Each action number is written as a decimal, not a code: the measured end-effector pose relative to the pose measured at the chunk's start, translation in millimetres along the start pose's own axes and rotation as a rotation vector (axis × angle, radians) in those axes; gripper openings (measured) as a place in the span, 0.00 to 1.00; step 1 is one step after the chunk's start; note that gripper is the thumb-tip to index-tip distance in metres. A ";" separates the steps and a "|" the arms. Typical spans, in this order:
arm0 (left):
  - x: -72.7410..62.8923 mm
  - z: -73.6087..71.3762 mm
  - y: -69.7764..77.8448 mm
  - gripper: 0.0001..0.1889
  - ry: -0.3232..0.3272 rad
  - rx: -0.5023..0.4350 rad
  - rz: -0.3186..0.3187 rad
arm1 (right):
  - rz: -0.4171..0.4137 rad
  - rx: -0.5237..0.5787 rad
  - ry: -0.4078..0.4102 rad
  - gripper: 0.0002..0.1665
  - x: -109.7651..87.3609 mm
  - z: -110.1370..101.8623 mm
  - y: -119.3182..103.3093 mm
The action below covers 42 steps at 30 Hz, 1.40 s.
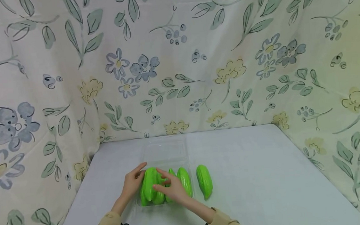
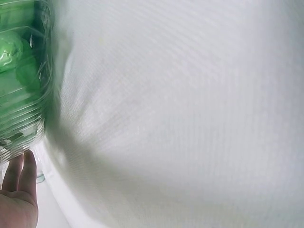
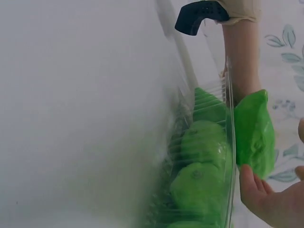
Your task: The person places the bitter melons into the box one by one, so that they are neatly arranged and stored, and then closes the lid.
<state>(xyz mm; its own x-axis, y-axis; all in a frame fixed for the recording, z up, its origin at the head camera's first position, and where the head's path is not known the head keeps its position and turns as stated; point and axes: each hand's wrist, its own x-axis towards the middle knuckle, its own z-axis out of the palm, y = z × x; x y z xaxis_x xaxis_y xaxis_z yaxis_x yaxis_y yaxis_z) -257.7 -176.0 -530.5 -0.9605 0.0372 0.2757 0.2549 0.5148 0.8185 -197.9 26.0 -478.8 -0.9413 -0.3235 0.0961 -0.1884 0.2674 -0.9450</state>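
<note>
A clear plastic box point(image 1: 166, 161) with its lid folded back holds several bright green bitter melons point(image 1: 185, 182). One bitter melon point(image 1: 151, 183) lies on top of the others at the box's left side, and its tip rises above the rim in the right wrist view. My left hand point(image 1: 132, 183) is at the box's left wall, its fingertips touching the ribbed plastic in the left wrist view. Over the middle of the box, my right hand point(image 1: 174, 189) has its fingers spread and loosely bent, thumb tip right at the top melon's side.
A single bitter melon point(image 1: 205, 182) lies on the white table point(image 1: 253, 177) just right of the box. The transparent lid point(image 1: 165, 149) lies behind the box. A flower-patterned curtain point(image 1: 176, 57) hangs along the table's far edge and sides.
</note>
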 end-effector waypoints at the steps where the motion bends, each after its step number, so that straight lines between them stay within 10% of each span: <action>1: 0.2 0.1 0.4 0.19 -0.001 -0.001 0.000 | -0.001 0.000 0.002 0.35 -0.5 -1.9 -0.6; 23: -1.4 -0.3 -6.1 0.18 0.016 0.019 0.089 | 0.024 0.009 0.056 0.35 -5.9 -58.0 3.2; 42: 0.2 -2.3 -1.1 0.19 -0.019 0.007 0.004 | 0.123 -0.012 0.226 0.34 -19.0 -105.3 -5.9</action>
<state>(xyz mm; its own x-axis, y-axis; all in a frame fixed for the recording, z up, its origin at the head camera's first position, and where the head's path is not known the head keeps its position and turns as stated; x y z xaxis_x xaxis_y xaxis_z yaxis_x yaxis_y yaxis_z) -257.9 -178.5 -530.2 -0.9615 0.0555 0.2691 0.2578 0.5207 0.8138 -208.4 126.2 -442.1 -0.9958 -0.0774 0.0497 -0.0711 0.3038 -0.9501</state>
